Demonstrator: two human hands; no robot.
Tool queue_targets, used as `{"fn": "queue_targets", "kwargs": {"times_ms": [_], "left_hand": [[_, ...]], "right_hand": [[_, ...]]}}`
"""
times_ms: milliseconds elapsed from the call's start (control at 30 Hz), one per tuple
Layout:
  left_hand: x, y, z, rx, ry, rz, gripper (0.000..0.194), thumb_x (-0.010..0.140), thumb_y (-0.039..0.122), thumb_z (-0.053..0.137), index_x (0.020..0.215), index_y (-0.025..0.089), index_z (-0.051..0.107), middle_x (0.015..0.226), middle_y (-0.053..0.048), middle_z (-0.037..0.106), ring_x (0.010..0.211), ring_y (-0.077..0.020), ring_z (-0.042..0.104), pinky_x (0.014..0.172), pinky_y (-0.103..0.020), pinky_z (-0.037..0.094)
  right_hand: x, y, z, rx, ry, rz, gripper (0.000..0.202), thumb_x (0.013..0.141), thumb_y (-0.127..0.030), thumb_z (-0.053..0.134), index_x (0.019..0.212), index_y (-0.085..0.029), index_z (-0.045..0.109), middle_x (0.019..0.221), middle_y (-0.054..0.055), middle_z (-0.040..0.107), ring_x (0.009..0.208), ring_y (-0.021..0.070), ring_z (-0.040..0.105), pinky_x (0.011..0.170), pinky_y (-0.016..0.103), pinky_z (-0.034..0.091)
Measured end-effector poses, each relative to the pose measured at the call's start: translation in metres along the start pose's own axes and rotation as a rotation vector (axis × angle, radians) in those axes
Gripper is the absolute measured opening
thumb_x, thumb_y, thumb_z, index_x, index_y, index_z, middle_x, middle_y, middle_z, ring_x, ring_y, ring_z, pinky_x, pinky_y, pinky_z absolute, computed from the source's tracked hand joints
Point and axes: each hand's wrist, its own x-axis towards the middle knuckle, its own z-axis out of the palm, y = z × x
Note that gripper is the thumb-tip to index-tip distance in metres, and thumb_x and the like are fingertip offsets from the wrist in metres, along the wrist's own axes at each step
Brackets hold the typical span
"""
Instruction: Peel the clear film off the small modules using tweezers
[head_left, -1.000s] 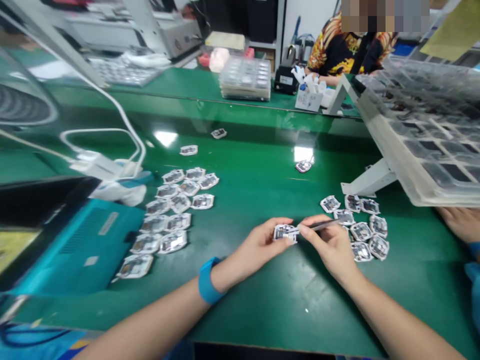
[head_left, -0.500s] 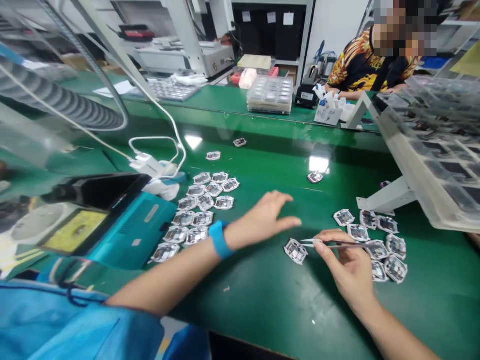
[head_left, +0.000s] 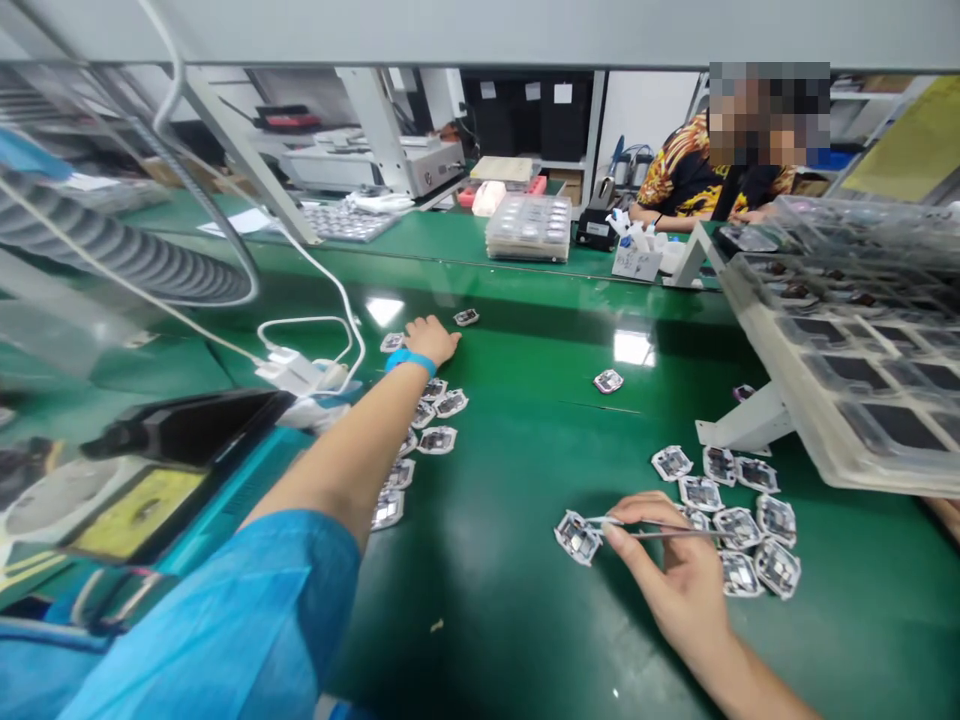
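White-rimmed module [head_left: 578, 538], green tabletop [head_left: 517, 470], blue wristband [head_left: 411, 361]

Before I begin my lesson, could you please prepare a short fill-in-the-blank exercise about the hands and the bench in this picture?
1. The right hand holds a pair of metal ____.
2. The band on the wrist of the left hand is coloured ____.
3. A white-rimmed part lies in front of the right hand, on a work surface coloured ____.

Missing words: tweezers; blue; green.
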Motion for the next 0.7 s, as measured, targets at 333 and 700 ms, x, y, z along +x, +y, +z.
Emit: {"fn": "queue_targets", "kwargs": {"times_ms": [333, 700], "left_hand": [[0.044, 0.003, 0.019, -0.218, 0.065, 0.089, 0.08, 0.086, 0.041, 0.066, 0.148, 0.002, 0.034, 0.142, -0.026, 0.053, 0.134, -0.0322, 0.048, 0.108, -0.037, 0.039], [0.034, -0.003, -0.003, -0.278, -0.067, 0.186, 0.065, 0.066, 0.04, 0.082, 0.121, 0.012, 0.065, 0.101, -0.011, 0.074, 0.095, -0.0279, 0.07, 0.087, -0.035, 0.053]], "right_hand": [[0.003, -0.006, 0.001, -0.038, -0.004, -0.052, 0.012, 0.086, -0.015, 0.069, 0.092, -0.025, 0.066, 0.083, 0.001, 0.071, 0.082, 0.0167, 0.067, 0.072, 0.03, 0.055], [0.005, -0.009, 0.003, -0.02, 0.001, -0.052, 0.01, 0.085, -0.016, 0.071, 0.09, -0.023, 0.066, 0.081, 0.001, 0.072, 0.078, 0.0172, 0.068, 0.07, 0.032, 0.054]]}}
